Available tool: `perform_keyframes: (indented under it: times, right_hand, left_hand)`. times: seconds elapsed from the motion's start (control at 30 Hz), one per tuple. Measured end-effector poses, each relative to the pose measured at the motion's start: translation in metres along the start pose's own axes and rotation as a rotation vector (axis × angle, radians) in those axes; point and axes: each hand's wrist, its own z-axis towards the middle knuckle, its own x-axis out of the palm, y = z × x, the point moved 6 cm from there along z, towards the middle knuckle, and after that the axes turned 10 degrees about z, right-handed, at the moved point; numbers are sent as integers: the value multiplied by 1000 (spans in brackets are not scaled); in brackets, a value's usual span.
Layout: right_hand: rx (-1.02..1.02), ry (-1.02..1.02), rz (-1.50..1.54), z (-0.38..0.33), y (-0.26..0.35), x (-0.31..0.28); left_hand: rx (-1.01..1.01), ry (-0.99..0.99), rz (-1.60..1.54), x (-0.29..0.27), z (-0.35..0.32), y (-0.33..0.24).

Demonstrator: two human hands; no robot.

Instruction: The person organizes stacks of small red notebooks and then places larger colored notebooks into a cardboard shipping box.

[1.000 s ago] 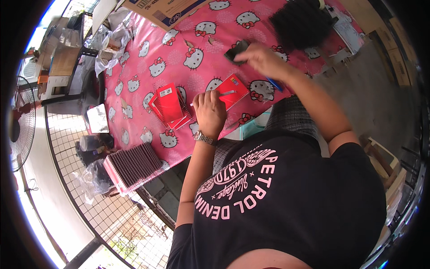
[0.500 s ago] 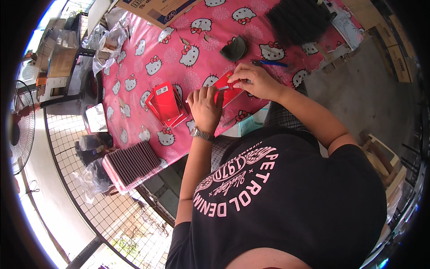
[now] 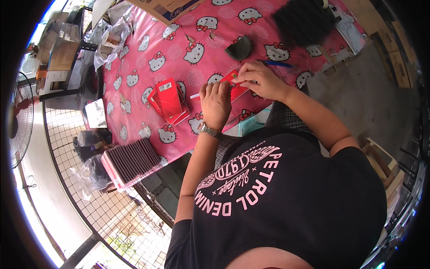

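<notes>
A red notebook (image 3: 240, 92) lies on the pink table near its front edge, mostly covered by my hands. My left hand (image 3: 216, 104), with a watch on its wrist, has its fingers bent over a thin white strip (image 3: 194, 96) that pokes out to their left. My right hand (image 3: 260, 81) pinches at the notebook's upper part, close to the left fingertips; whatever is between its fingers is too small to make out. To the left lies a loose pile of red spiral notebooks (image 3: 169, 101), the top one bearing a white label.
Beyond my right hand lie a blue pen (image 3: 278, 64) and a dark curved piece (image 3: 239, 48). Black spiral bindings (image 3: 302, 22) lie at the far right. A cardboard box (image 3: 168, 8) is at the far edge, a bound stack (image 3: 134, 159) at the left corner.
My left hand has slid right, closer to my right hand. The right hand stays pinched at the notebook. The whole view has shifted slightly.
</notes>
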Motion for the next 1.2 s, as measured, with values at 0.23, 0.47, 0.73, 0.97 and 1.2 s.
perform_keyframes:
  times: [0.23,0.47,0.73,0.97,1.2]
  right_hand:
    - [406,21,348,-12,-19,15]
    - [326,72,175,-2,-6,7]
    - [465,217,-20,28,-3,5]
    - [204,-109,-889,50,-85,-7]
    - [528,567,721,20,-30,14]
  left_hand:
    - [-6,11,18,-1,-1,0]
    - [-13,65,24,-7,0,-12]
    - [-41,14,-13,-3,-11,-1]
    - [-37,36,206,-7,-9,-6]
    - [-139,137,-24,7,-20,22]
